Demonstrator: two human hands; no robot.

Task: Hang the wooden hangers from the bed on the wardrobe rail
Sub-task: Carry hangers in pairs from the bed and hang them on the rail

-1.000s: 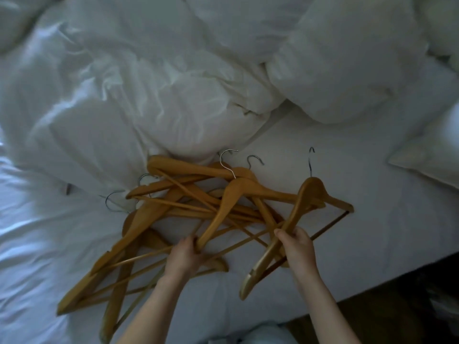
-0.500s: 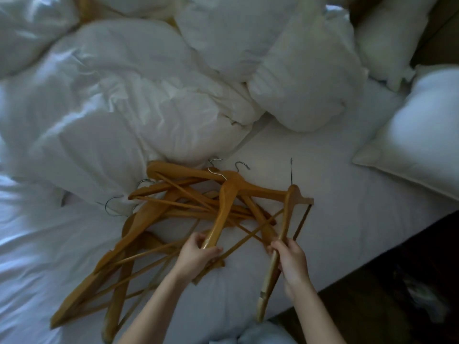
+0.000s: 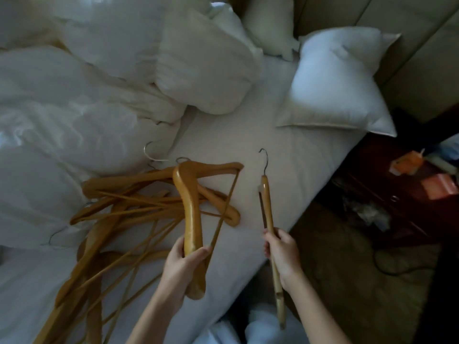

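A heap of several wooden hangers [image 3: 119, 214] with metal hooks lies tangled on the white bed sheet [image 3: 280, 170], left of centre. My left hand [image 3: 185, 261] grips one wooden hanger [image 3: 191, 212] by its arm and holds it raised over the heap's right side. My right hand [image 3: 282, 254] is closed around a second hanger [image 3: 267, 202], seen edge-on, hook pointing away, held apart from the heap near the bed's corner. No wardrobe rail is in view.
A crumpled white duvet [image 3: 62, 125] fills the left and top. Pillows [image 3: 340, 88] lie at the head of the bed against a padded headboard [image 3: 409, 45]. A dark bedside table [image 3: 402, 184] with small items stands at right, with carpet [image 3: 347, 274] and a cable below.
Both hands have lifted their hangers free of the heap. The right hand's hanger has turned edge-on and moved right, away from the pile. The view has swung right toward the headboard.
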